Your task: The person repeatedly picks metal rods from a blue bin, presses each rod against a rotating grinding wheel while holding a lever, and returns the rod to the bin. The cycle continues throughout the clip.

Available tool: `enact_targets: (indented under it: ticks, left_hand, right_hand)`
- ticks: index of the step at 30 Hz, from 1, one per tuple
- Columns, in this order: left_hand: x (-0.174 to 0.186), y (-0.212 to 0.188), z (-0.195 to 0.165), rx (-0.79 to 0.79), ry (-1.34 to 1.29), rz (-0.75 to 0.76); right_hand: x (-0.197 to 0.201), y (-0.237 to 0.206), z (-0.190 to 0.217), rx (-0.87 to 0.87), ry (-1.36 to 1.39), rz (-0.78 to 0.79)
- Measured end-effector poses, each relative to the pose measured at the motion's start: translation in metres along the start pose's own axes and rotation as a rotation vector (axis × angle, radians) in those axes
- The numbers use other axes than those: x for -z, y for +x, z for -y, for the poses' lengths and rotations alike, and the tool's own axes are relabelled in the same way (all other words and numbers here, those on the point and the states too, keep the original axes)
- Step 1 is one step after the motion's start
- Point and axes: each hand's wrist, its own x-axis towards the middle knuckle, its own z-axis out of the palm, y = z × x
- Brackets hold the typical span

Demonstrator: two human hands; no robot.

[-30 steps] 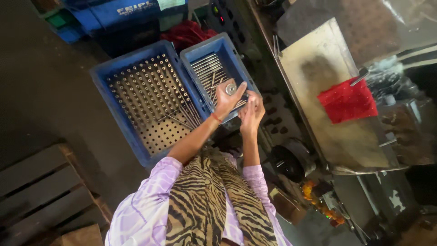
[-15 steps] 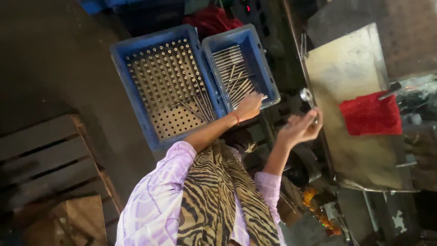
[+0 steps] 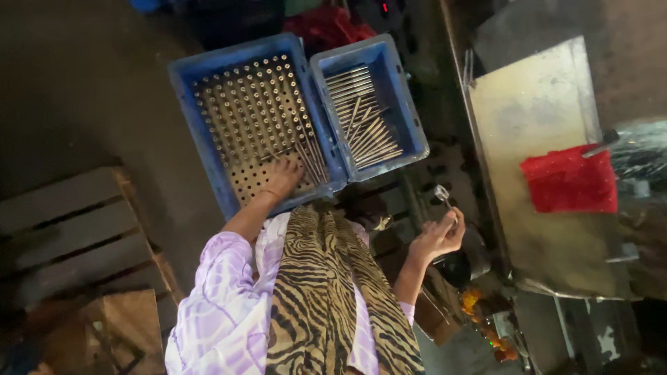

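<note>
Right hand [image 3: 436,237], at four o'clock, pinches a slim metal rod [image 3: 443,196] upright. Left hand [image 3: 283,176], fingers curled, rests on rods in the perforated blue crate [image 3: 208,104]. At one o'clock, a smaller blue crate [image 3: 405,97] holds loose rods.

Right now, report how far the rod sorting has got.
Done: a few rods lie on the perforated tray in the large blue crate, under the left hand. In hand: the right hand holds one metal rod up, off to the side. Left: a heap of loose rods in the small blue crate, and most tray holes look unfilled.
</note>
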Motion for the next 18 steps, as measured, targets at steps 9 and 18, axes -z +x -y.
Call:
enact_targets:
  ticks: [9, 18]
  left_hand:
    - [-0.01, 0.026, -0.035, 0.136, -0.709, -0.106]
    - [0.039, 0.113, -0.147, -0.243, -1.324, -0.096]
  right_hand:
    - [-0.013, -0.019, 0.006, 0.14, -0.225, 0.207]
    - [-0.057, -0.024, 0.023, -0.039, 0.038, 0.257]
